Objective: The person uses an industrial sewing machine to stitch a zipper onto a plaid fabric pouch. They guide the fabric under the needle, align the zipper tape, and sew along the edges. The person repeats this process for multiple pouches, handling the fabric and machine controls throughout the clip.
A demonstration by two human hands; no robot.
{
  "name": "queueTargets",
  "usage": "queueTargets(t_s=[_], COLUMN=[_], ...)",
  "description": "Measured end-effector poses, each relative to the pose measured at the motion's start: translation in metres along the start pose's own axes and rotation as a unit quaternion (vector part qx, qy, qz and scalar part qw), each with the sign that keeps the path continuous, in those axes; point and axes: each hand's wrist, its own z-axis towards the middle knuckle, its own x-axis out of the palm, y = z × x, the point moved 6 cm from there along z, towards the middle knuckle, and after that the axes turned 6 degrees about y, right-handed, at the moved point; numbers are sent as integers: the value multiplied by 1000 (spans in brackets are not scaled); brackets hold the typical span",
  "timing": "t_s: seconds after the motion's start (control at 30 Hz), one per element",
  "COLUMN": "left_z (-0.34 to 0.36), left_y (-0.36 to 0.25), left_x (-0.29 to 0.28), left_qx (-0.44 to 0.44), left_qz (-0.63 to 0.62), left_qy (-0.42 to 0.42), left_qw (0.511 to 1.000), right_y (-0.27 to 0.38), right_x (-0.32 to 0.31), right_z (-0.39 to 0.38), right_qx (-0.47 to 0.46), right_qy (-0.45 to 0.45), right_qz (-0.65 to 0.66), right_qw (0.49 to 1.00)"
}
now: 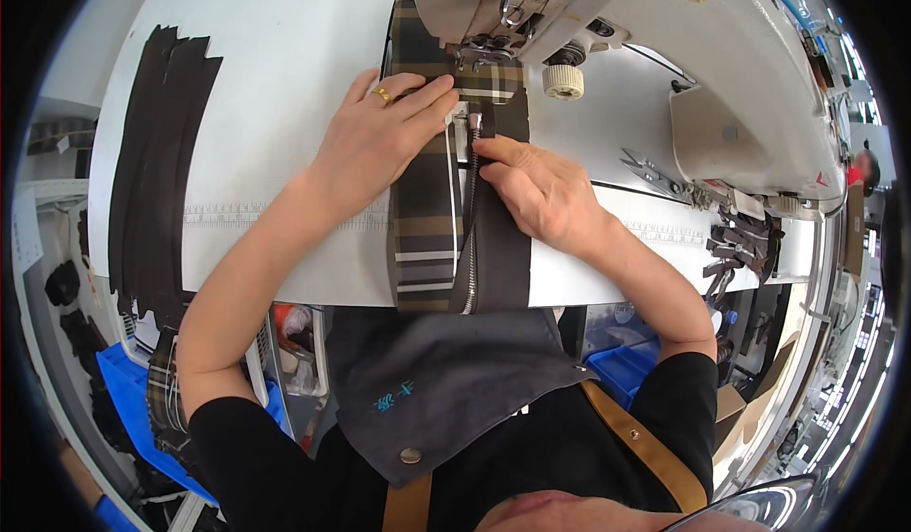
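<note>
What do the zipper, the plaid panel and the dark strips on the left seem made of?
Zipper: metal teeth, judging by their silvery glint.
Plaid panel: probably cloth, matte, with woven-looking checks; they could be printed.
Dark strips: flat, dull brown with ragged ends; fabric or leather-like sheet, can't tell which.

Sewing machine (740, 62) cut off at top; plaid fabric (422, 195) partly hidden underneath.

A black short-sleeved top (546, 451) is worn, overlaid by a grey apron (455, 371) with turquoise stitching (395, 396), metal stud (411, 456), tan straps (655, 454); and there, a gold ring (381, 94) is sported on the left hand (378, 133)
</note>
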Motion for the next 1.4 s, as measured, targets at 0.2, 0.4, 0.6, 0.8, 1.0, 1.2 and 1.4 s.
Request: queueTargets(t_s=[0.2, 0.4, 0.6, 0.8, 1.0, 1.2, 1.4], left_z=[5, 16, 11, 3, 3, 5, 5], left_y=[21, 39, 33, 11, 11, 8, 6], left_x=[4, 8, 4, 0, 0, 2, 3], left_qx=[-26, -33, -8, -21, -11, -9, -12], left_qz=[21, 2, 13, -20, -23, -54, -53], left_qy=[25, 15, -6, 18, 32, 44, 31], left_qw=[999, 999, 1000, 999, 999, 998, 998], right_y=[-6, -39, -36, -30, -25, -24, -25], right_x=[-2, 4, 8, 9, 10, 8, 11], right_z=[16, 14, 12, 16, 19, 18, 16], right_qx=[31, 123, 106, 103, 88, 88, 89], right_qy=[38, 7, -2, 7, 10, 12, 4], right_qz=[-27, 82, 45, 17, 2, 8, 16], right_qw=[998, 989, 993, 995, 996, 996, 996])
